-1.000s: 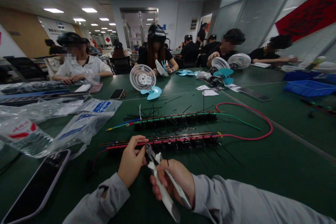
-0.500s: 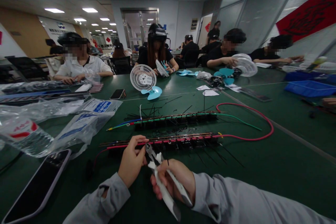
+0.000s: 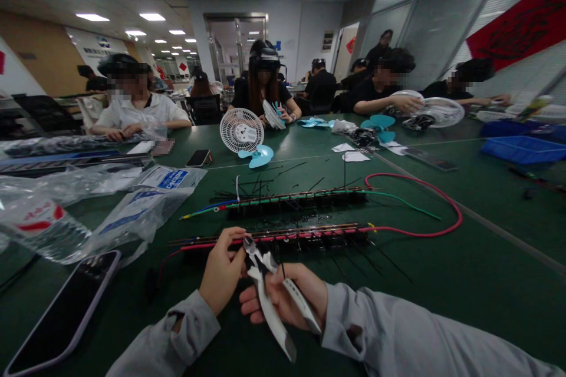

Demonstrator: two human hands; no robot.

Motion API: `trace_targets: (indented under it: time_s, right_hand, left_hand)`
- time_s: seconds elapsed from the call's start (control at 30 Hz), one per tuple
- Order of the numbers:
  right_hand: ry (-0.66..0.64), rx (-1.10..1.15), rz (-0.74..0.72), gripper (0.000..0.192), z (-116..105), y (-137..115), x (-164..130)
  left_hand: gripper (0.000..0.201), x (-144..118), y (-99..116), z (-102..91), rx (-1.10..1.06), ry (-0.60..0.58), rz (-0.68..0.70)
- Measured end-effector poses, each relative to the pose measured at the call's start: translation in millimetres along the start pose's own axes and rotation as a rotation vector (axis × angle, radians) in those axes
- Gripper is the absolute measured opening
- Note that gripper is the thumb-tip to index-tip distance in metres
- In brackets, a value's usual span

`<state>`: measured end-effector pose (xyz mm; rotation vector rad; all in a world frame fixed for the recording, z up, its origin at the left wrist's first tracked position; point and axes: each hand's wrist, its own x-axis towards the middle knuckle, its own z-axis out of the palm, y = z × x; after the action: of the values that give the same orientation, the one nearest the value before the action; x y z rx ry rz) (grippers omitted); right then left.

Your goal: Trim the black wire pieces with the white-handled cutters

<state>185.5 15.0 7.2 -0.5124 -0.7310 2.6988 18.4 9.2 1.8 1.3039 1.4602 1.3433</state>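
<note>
My left hand (image 3: pixel 223 274) is closed on the left part of the near wire harness (image 3: pixel 305 232), a long dark strip with a red cable along it. In my right hand (image 3: pixel 294 294) is a pair of diagonal cutters (image 3: pixel 269 306) with white-grey handles. Its handles are spread, and its jaws point up and left, close to my left fingertips and the harness edge. Several of my right fingers stretch out below the handles. Whether the jaws have anything between them is too small to tell. Behind lies a second wire harness (image 3: pixel 300 196) with green and blue wires.
Cut black cable tie tails (image 3: pixel 391 260) lie around both strips. On the left are a phone (image 3: pixel 64 312), a water bottle (image 3: pixel 46 227) and plastic bags (image 3: pixel 145 203). A fan guard (image 3: pixel 242 132) and blue fan blades (image 3: pixel 257 156) stand farther back, before co-workers. Blue trays (image 3: pixel 524 149) are at right.
My right hand and the cutter handles have shifted slightly left and up, and the right fingers have loosened outward. My left hand stays put. A co-worker at right has lowered a fan guard.
</note>
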Motion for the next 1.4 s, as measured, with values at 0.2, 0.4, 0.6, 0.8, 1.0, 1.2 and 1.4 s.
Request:
trace_targets:
  time_s: [0.2, 0.4, 0.6, 0.8, 1.0, 1.2, 1.4]
  right_hand:
    - [0.064, -0.059, -0.015, 0.028, -1, 1, 2]
    - [0.194, -0.058, 0.031, 0.030, 7, -1, 2]
    - [0.270, -0.092, 0.027, 0.030, 16, -1, 0]
    - [0.289, -0.080, 0.048, 0.028, 16, -1, 1]
    - [0.243, -0.090, 0.008, 0.024, 12, -1, 1]
    - [0.109, -0.072, 0.027, 0.024, 2, 2, 0]
    - [0.079, -0.038, 0.050, 0.020, 2, 5, 0]
  left_hand:
    - [0.026, -1, 0, 0.7, -0.009, 0.000, 0.013]
    - [0.025, -1, 0, 0.7, 0.011, -0.003, 0.026]
    - [0.024, -1, -3, 1.1, -0.001, -0.008, 0.028]
    - [0.025, 0, -4, 0.8, -0.005, -0.013, 0.034]
    - [0.025, 0, -4, 0.6, -0.015, -0.013, 0.027]
    - [0.025, 0, -1, 0.6, -0.011, -0.003, 0.023]
    - [0.027, -1, 0, 0.9, -0.023, -0.001, 0.019]
